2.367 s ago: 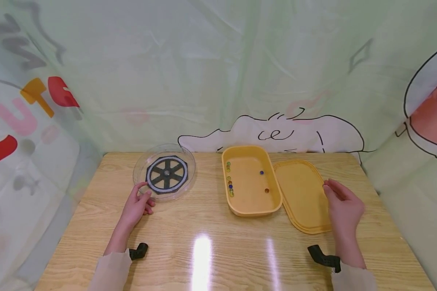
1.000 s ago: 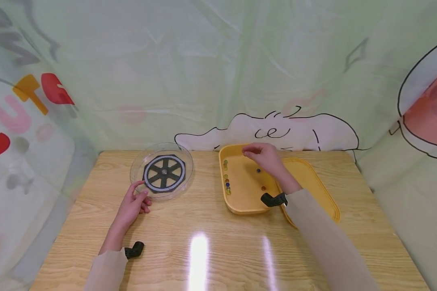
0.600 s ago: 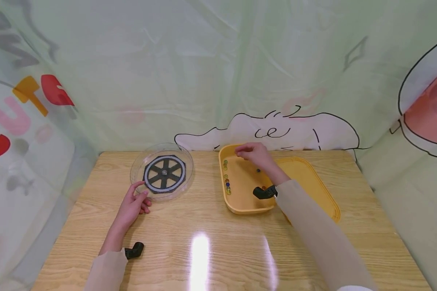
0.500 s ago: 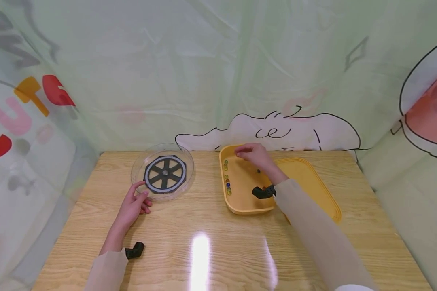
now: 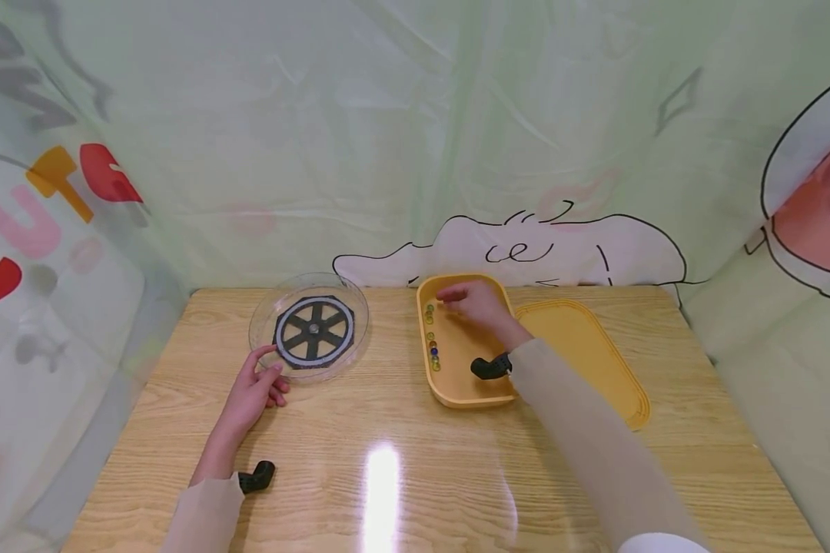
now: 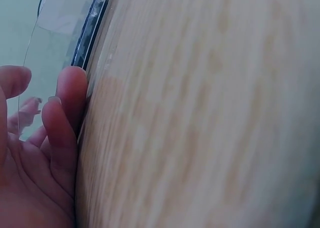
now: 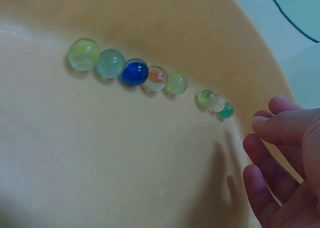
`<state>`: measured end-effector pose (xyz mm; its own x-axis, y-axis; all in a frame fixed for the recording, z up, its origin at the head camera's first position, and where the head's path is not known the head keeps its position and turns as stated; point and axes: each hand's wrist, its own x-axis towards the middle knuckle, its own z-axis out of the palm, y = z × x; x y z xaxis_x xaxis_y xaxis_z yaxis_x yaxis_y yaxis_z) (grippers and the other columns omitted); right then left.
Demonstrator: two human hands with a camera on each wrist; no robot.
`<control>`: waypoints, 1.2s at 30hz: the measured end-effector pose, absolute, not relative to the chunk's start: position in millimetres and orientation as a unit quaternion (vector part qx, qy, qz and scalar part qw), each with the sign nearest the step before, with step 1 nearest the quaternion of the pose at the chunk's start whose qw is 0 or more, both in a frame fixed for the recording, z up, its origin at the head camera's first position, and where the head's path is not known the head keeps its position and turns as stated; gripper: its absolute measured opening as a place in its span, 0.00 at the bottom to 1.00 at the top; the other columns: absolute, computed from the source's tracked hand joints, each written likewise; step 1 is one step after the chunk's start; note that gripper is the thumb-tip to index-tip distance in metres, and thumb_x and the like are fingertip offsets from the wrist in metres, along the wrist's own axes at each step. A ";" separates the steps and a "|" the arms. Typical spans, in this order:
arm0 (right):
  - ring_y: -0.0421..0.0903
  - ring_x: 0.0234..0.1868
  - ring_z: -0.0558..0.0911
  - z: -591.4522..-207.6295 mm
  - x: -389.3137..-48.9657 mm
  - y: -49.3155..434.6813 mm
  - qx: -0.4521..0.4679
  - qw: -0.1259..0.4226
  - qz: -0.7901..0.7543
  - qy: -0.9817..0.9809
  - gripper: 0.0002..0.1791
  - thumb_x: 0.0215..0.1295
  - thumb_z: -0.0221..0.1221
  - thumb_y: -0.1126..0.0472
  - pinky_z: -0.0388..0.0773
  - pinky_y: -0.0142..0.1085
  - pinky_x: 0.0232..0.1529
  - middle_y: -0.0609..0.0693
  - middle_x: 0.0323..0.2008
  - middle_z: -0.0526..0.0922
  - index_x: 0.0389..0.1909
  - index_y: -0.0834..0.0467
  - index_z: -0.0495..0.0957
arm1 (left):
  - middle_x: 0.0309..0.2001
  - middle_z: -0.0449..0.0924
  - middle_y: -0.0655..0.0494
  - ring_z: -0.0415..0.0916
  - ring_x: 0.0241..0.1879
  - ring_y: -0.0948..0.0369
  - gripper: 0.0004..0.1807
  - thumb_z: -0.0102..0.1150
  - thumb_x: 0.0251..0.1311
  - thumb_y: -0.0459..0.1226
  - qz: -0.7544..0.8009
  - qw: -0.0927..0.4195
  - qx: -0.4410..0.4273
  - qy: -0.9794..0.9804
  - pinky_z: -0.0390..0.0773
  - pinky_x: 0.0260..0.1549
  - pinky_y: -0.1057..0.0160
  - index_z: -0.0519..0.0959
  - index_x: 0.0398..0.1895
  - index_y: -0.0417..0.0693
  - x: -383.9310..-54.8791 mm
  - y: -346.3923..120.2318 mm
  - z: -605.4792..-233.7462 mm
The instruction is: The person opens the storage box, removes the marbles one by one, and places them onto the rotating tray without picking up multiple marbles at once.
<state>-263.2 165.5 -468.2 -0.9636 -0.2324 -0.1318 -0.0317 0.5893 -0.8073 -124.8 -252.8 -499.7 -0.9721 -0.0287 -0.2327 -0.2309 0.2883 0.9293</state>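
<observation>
My right hand (image 5: 480, 306) is inside the yellow box (image 5: 466, 402), its fingertips beside several glass marbles (image 5: 434, 352) lined along the left wall. The right wrist view shows a blue marble (image 7: 134, 71), a clear marble with an orange streak (image 7: 155, 78), and green and yellowish ones. Thumb and fingers are loosely bent near the green marble (image 7: 225, 110); nothing shows between them. My left hand (image 5: 249, 393) rests with relaxed fingers at the near rim of a clear round dish (image 5: 360, 338), which holds a black spoked disc (image 5: 297, 352) with a pale ring.
To the right of the box lies a yellow lid (image 5: 581, 330), partly covered by my right sleeve (image 5: 595, 430). Everything stands on a wooden table (image 5: 318, 476). A pale printed curtain (image 5: 304, 169) hangs behind and on both sides.
From beyond the lid's right side, my right hand has moved left into the box, then lower toward the marbles. It now hides the marbles on the right. My left hand stays by the dish.
</observation>
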 end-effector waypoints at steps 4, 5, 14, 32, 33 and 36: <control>0.51 0.51 0.81 -471.7 -263.6 163.9 -0.085 0.121 -0.447 0.882 0.15 0.66 0.62 0.69 0.76 0.42 0.53 0.55 0.49 0.85 0.53 0.61 0.83 | 0.30 0.80 0.47 0.79 0.23 0.58 0.27 0.46 0.77 0.42 0.581 0.077 -0.079 0.806 0.77 0.26 0.65 0.55 0.74 0.52 -126.4 -255.6 -507.9; 0.51 0.50 0.81 -472.6 -263.5 163.4 -0.085 0.123 -0.448 0.881 0.16 0.66 0.62 0.69 0.76 0.42 0.53 0.55 0.49 0.85 0.53 0.61 0.83 | 0.30 0.80 0.47 0.79 0.23 0.57 0.27 0.46 0.77 0.42 0.580 0.075 -0.075 0.808 0.77 0.26 0.65 0.55 0.74 0.51 -126.2 -256.1 -508.4; 0.49 0.46 0.80 -483.4 -265.4 160.0 -0.071 0.126 -0.440 0.886 0.16 0.66 0.63 0.66 0.77 0.39 0.48 0.53 0.49 0.85 0.54 0.57 0.83 | 0.31 0.80 0.46 0.79 0.24 0.56 0.26 0.46 0.77 0.43 0.574 0.070 -0.072 0.812 0.78 0.27 0.64 0.56 0.73 0.53 -125.6 -258.0 -509.9; 0.50 0.48 0.80 -481.0 -262.4 147.8 -0.080 0.096 -0.402 0.907 0.14 0.66 0.64 0.64 0.75 0.42 0.53 0.53 0.47 0.86 0.52 0.59 0.84 | 0.29 0.80 0.47 0.79 0.22 0.57 0.27 0.47 0.76 0.43 0.587 0.075 -0.068 0.803 0.77 0.25 0.64 0.55 0.74 0.51 -125.9 -254.2 -508.2; 0.50 0.48 0.80 -481.3 -262.4 147.0 -0.083 0.096 -0.402 0.907 0.14 0.66 0.63 0.65 0.75 0.42 0.54 0.53 0.47 0.86 0.52 0.60 0.84 | 0.30 0.80 0.47 0.79 0.23 0.56 0.27 0.47 0.76 0.43 0.585 0.075 -0.069 0.804 0.77 0.25 0.64 0.55 0.74 0.51 -126.0 -254.5 -508.9; 0.50 0.47 0.80 -483.2 -262.5 144.7 -0.093 0.099 -0.398 0.907 0.13 0.67 0.63 0.66 0.75 0.41 0.53 0.53 0.45 0.85 0.51 0.60 0.85 | 0.30 0.80 0.47 0.79 0.23 0.56 0.26 0.46 0.77 0.43 0.582 0.073 -0.073 0.807 0.77 0.26 0.64 0.56 0.73 0.52 -125.7 -255.5 -511.5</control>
<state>-262.5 144.7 -483.2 -0.9634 -0.2468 -0.1050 -0.0901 0.6663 -0.7402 -125.7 -255.5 -511.5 -0.9788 -0.0332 -0.2019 -0.2021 0.3123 0.9283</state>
